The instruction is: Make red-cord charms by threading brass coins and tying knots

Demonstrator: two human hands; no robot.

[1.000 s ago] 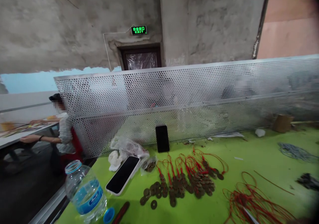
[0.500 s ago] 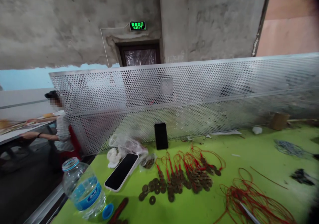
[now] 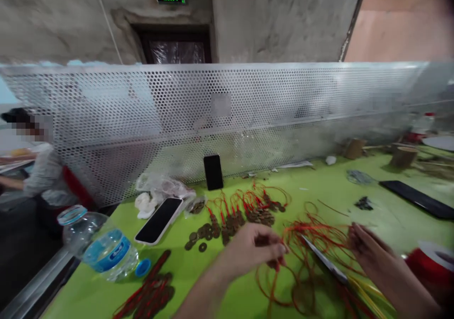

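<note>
Red cord (image 3: pixel 312 243), dark brown coins (image 3: pixel 227 222), lime-green table (image 3: pixel 383 205), blue-labelled clear bottle (image 3: pixel 97 248).

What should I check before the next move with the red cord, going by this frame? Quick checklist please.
1. Left hand on the red cord: ok, fingertips pinched at a loop of the tangle.
2. Right hand grip: cannot tell, blurred; fingers lie at the cord's right edge.
3. Cord free of snags: not ok, it lies in a loose tangle with a slim metal tool across it.
4. Coins within reach: ok, loose ones lie just beyond the left hand.
5. Water bottle safe: not ok, uncapped, blue cap beside it, near the table edge.
6. White-cased phone clear of the cord: ok, it lies apart, to the left.
</note>
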